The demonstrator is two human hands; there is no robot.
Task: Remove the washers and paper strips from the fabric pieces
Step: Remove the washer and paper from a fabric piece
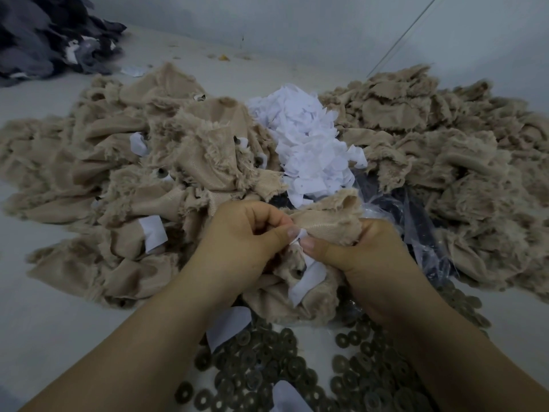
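Two bare hands meet over a heap of tan furry fabric pieces (142, 179). The left hand (237, 236) and right hand (365, 251) both pinch one fabric piece (326, 221) with a white paper strip (306, 281) attached. Loose white paper strips (309, 144) pile behind; dark metal washers (297, 367) lie scattered below.

We see a pale grey surface (44, 337), perhaps a floor, carrying two heaps of beige fabric pieces, one left (124, 185) and one right (445, 162), a mound of white paper strips (309, 144) between them, dark washers (297, 370) scattered nearest us, and dark grey fabric (44, 37) at the far left.
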